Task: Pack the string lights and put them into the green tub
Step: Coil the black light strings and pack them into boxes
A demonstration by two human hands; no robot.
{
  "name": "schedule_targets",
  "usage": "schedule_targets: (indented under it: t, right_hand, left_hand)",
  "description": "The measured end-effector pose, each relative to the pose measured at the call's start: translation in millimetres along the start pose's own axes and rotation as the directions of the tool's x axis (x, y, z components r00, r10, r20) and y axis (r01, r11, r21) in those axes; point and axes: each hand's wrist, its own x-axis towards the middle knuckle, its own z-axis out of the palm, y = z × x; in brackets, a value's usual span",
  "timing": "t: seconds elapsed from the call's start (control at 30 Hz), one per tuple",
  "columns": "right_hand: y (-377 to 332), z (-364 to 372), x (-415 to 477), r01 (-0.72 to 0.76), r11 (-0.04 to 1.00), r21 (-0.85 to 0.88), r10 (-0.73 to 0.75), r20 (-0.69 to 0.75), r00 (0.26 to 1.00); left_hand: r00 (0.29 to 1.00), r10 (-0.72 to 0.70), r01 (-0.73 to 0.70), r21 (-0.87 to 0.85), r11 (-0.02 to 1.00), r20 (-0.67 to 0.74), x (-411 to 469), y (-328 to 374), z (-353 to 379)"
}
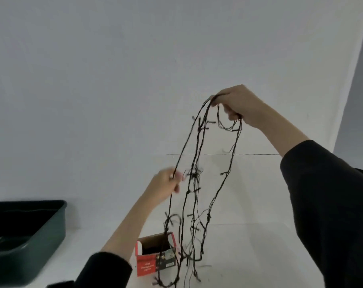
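— Black string lights [194,174] hang in long loops in my head view. Are they packed yet?

— No, I think I am only part way. My right hand [238,104] is up high, with its fingers curled round the tops of the loops. My left hand [166,186] is lower and blurry. It looks like it pinches one strand.

— Where do the bottom ends go?

— They drop down to the table [259,204] near its front edge, just beside the little red box [153,266]. One strand crosses the open top of the box. I cannot tell if it goes inside.

— And the green tub [41,246]?

— It sits at the left edge of the table, well apart from the lights. It is dark inside, so I cannot tell what is in it.

— So what is left?

— My guess is to gather the loose loops into a small bundle, then carry it over to the tub.

— Is there room?

— Yes. Open white table shows between the box and the tub, and a plain wall [114,59] stands behind. The low loops could catch on the box flap. The tub has high sides, so I would lift the bundle over its rim.
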Motion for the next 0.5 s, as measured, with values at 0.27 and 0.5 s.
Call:
schedule_targets:
  t: [0.27,0.5]
  right_hand:
    - [8.2,3.5,0.9,0.012,0.985,0.173,0.056,-0.382,0.922]
    - [22.7,0.1,2.7,-0.073,0.981,-0.179,0.035,-0.205,0.978]
  left_hand:
    - [0.904,-0.303,0.269,0.148,0.952,0.301,-45.0,-92.3,35.1]
    - [0.929,-0.336,0.359,-0.158,0.92,0.155,-33.6,-76.6,12.2]
